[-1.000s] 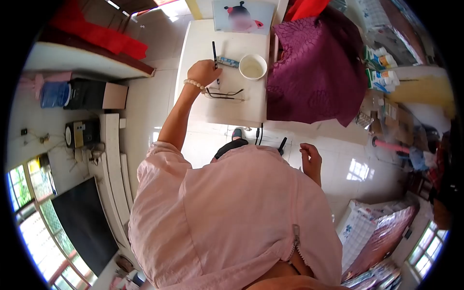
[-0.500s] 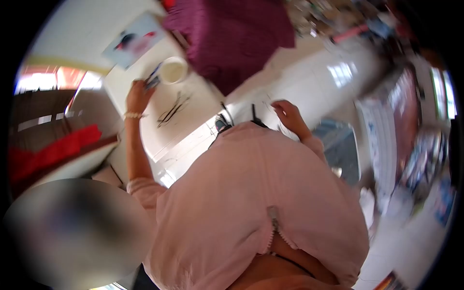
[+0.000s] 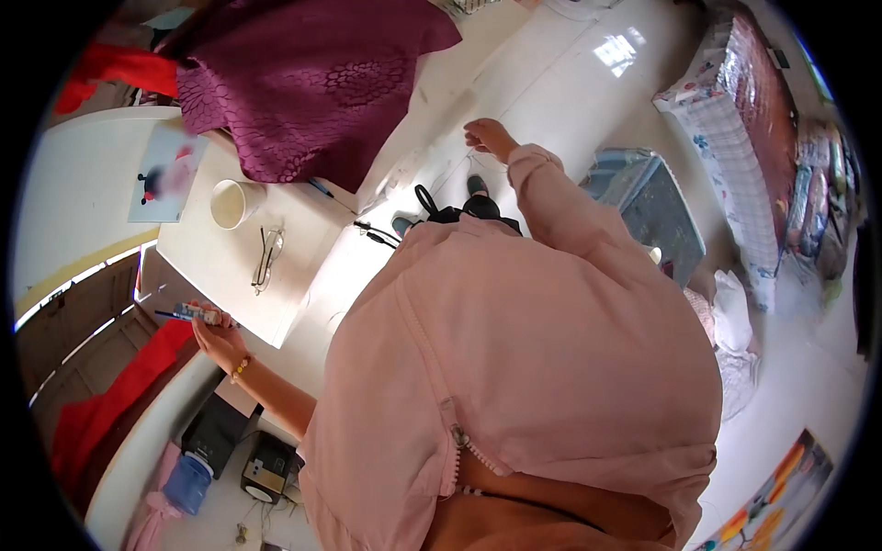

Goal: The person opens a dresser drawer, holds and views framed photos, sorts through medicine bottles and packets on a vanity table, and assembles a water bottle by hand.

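Observation:
Near the left edge of the white table, my left hand [image 3: 220,342] is closed around several slim pens [image 3: 191,312], one of them dark blue. My right hand [image 3: 490,138] hangs over the floor with its fingers curled together, and nothing shows in it. A white cup [image 3: 235,204] stands on the white table [image 3: 207,257], with a pair of glasses [image 3: 266,259] lying beside it. A blue pen [image 3: 320,187] lies by the edge of the purple cloth [image 3: 312,92].
A blue-grey bin [image 3: 648,216] stands on the floor at the right, near a plastic-wrapped mattress [image 3: 735,138]. White bags [image 3: 732,321] lie below it. Red cloth [image 3: 129,395] and a black box-shaped device [image 3: 268,466] are at the lower left.
The view has turned, so the table and cloth appear further left. My left hand has moved from beside the cup to beyond the table's near edge, still holding the pens.

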{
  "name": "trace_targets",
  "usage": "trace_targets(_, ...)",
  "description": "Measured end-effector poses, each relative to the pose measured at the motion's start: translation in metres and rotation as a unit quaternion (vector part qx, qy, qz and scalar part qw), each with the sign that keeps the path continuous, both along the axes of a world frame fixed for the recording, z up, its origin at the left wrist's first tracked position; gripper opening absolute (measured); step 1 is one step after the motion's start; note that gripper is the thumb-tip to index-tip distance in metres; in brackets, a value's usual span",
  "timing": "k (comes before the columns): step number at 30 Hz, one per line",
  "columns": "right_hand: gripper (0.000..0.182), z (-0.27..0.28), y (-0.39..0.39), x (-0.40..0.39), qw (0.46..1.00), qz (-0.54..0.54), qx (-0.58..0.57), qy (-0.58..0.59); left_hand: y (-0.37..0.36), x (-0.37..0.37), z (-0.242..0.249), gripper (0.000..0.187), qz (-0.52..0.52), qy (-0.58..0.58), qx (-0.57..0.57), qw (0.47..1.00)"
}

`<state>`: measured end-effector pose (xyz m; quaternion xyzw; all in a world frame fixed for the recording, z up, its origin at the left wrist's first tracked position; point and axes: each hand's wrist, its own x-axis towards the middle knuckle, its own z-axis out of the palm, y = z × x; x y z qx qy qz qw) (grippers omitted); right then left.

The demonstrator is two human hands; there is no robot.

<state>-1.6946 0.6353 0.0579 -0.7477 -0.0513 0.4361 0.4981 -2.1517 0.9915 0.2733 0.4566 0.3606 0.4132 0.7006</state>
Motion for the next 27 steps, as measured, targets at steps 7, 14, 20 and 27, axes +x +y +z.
trace_targets(7, 0.055, -0.065, 0.051, 0.047, 0.909, -0.294, 0.069, 0.288, -0.136, 0.035, 0.020, 0.032, 0.000, -0.125, -0.104, 0.987)
trace_targets(14, 0.073, -0.097, 0.086, 0.068, 0.796, -0.377, 0.199, 0.430, -0.260, 0.090, 0.010, 0.038, 0.053, -0.073, -0.211, 0.973)
trace_targets(20, 0.068, -0.110, 0.075, 0.065, 0.715, -0.430, 0.249, 0.492, -0.291, 0.144, -0.003, 0.033, 0.027, 0.056, -0.202, 0.977)
trace_targets(27, 0.056, -0.113, 0.022, 0.057, 0.757, -0.380, 0.181, 0.500, -0.278, 0.206, -0.048, 0.026, -0.144, 0.339, -0.078, 0.927)
